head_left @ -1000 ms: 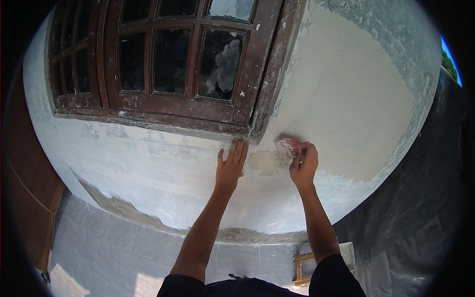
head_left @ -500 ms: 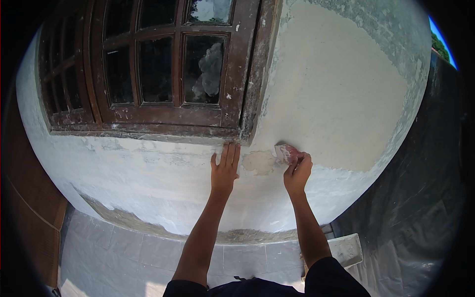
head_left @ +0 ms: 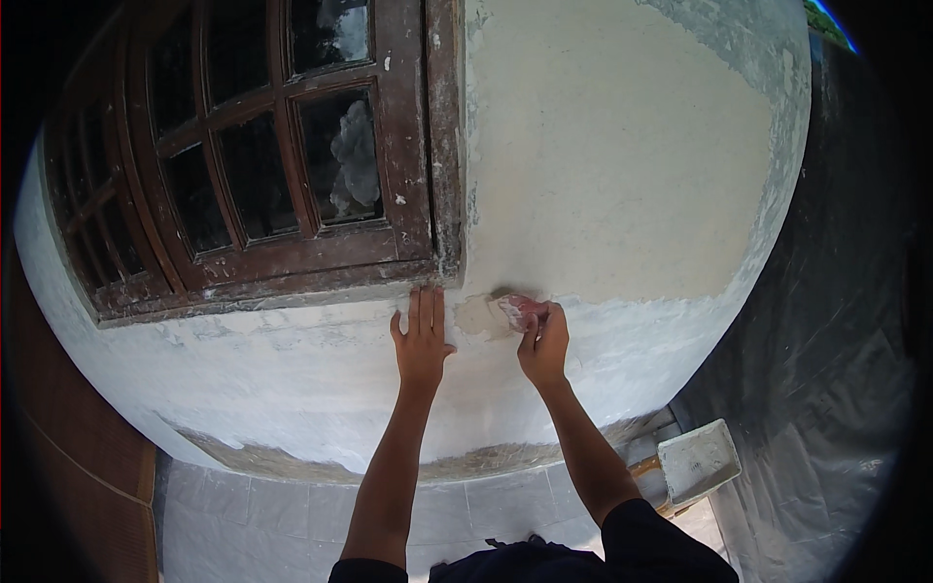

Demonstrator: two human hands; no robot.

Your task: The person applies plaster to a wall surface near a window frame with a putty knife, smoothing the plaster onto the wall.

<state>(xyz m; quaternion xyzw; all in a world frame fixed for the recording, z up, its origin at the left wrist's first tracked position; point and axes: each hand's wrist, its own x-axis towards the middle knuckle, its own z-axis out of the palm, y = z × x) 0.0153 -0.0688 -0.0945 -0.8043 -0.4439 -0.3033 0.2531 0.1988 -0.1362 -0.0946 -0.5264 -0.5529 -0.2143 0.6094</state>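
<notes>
My left hand lies flat on the wall just under the window's lower right corner, fingers stretched upward and holding nothing. In my right hand is a small reddish putty scraper, smeared with white, gripped between thumb and fingers. Its blade meets the wall at the right side of a small beige patch. White coating surrounds this patch on the lower wall. Above and right of the scraper spreads a large beige bare area.
A brown wooden window with dark panes fills the upper left. Low at the right stands a white-smeared tray. Grey sheeting covers the floor, and a dark sheet hangs at the right. Brown panelling borders the left.
The view has shifted, so the window sits further left. My right hand has moved the scraper slightly left, over the edge of the small patch. My left hand stays flat below the window.
</notes>
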